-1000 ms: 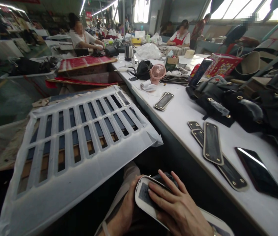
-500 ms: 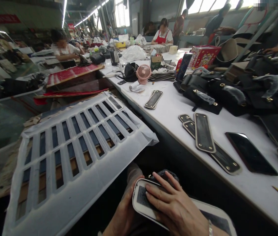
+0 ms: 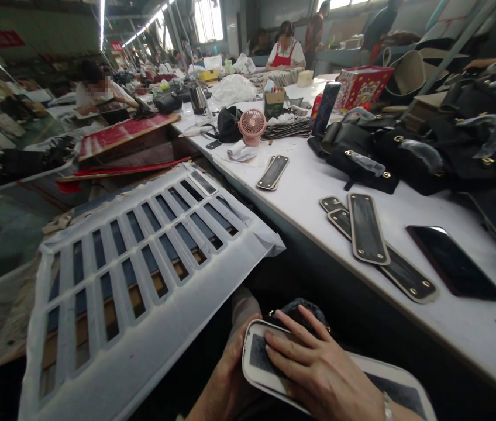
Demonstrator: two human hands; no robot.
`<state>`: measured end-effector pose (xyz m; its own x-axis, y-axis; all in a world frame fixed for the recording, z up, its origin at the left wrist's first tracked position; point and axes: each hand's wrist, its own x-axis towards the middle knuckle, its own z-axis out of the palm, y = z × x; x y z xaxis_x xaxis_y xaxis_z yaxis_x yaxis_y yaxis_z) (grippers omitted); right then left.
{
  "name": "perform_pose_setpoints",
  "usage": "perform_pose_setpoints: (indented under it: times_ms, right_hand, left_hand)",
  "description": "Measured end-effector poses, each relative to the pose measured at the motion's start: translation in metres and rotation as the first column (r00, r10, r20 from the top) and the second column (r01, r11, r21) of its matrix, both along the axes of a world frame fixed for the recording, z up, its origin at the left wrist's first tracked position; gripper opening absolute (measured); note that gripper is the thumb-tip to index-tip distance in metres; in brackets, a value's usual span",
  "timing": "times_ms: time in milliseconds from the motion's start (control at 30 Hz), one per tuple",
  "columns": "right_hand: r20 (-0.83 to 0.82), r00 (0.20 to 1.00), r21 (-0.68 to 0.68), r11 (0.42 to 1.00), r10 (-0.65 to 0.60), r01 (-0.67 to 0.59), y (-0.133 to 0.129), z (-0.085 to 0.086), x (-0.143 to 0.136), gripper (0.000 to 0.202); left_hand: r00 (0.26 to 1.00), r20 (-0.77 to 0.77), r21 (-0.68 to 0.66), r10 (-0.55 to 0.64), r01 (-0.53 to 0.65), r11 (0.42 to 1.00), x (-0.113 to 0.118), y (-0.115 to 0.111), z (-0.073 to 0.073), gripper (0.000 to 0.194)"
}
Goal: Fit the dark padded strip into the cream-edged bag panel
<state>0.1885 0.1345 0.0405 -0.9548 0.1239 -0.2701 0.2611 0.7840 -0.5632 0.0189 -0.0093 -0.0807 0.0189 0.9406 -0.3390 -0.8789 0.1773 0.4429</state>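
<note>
— Right, item one, bottom centre of the frame?

— One long rounded panel (image 3: 340, 380), pale rim, dark centre, lying across the person's lap and running off toward the lower right. Right hand (image 3: 322, 371) flat on top of it, fingers spread, fingertips pressed on the dark patch near its left end. Left hand (image 3: 226, 380) cupped under that same end, thumb up along the rim; its fingers are hidden beneath, so I cannot tell how tightly it grips.

— Anything under the panel?

— A dark bundle (image 3: 300, 310) just behind the fingers, possibly a bag; too shadowed to say.

— Item two, left half of the frame?

— One white sheet (image 3: 143, 327) with two rows of long cut-out slots, tilted, resting on boards. One dark strip (image 3: 203, 182) remains at its upper right corner.

— Right side?

— White table (image 3: 309, 199) running from the lower right up to the upper centre. On it, near the person: a group of dark strips (image 3: 367, 228) with pale rims and brass studs, overlapping. Just beside them to the right, one black phone (image 3: 454, 263), face up. Further up, one more strip pair (image 3: 273, 172), a pink fan (image 3: 251, 126), a heap of black bags (image 3: 406, 152) with gold fittings, a red box (image 3: 364, 85).

— People?

— Other workers seated at upper left and upper centre, well apart from these hands.
</note>
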Motion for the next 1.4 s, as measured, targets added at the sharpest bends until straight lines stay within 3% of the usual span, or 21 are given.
perform_pose_setpoints:
  times_ms: [233, 367, 567, 700, 900, 1100, 1267, 1400]
  right_hand:
    - [-0.052, 0.998, -0.051, 0.998, -0.045, 0.042, -0.001, -0.004, 0.001, 0.045]
    - [-0.04, 0.997, -0.068, 0.995, -0.07, 0.067, -0.002, 0.0, 0.001, 0.043]
    - [-0.026, 0.998, -0.059, 0.997, -0.054, 0.053, -0.001, 0.003, 0.0, 0.043]
    - [-0.048, 0.998, 0.004, 0.999, -0.042, 0.042, -0.002, -0.002, 0.002, 0.039]
    - [-0.191, 0.982, 0.168, 0.986, 0.01, 0.023, -0.002, -0.017, 0.007, 0.041]
    - [-0.401, 0.916, 0.328, 0.932, -0.008, 0.152, -0.003, -0.027, 0.006, 0.031]
    - [-0.331, 0.943, 0.335, 0.939, 0.04, 0.078, -0.001, -0.03, 0.006, 0.04]
    - [-0.255, 0.967, 0.243, 0.969, 0.009, 0.055, 0.001, -0.027, 0.006, 0.042]
  left_hand:
    - [0.999, -0.034, -0.115, 0.005, -0.008, 0.993, 0.0, 0.007, 0.022, 0.048]
    - [0.999, -0.026, -0.112, -0.022, 0.019, 0.994, -0.002, 0.01, 0.034, 0.048]
    - [0.996, -0.083, -0.141, -0.03, 0.018, 0.99, -0.001, 0.009, 0.028, 0.049]
    - [0.974, -0.218, -0.144, -0.06, 0.028, 0.989, -0.003, 0.012, 0.024, 0.048]
    - [0.839, -0.511, -0.163, -0.19, 0.122, 0.979, -0.015, 0.017, 0.032, 0.048]
    - [0.673, -0.696, -0.23, -0.25, 0.121, 0.966, -0.018, 0.017, 0.046, 0.048]
    - [0.563, -0.776, -0.243, -0.285, 0.15, 0.958, -0.018, 0.019, 0.049, 0.048]
    - [0.563, -0.775, -0.225, -0.288, 0.179, 0.958, -0.02, 0.024, 0.047, 0.053]
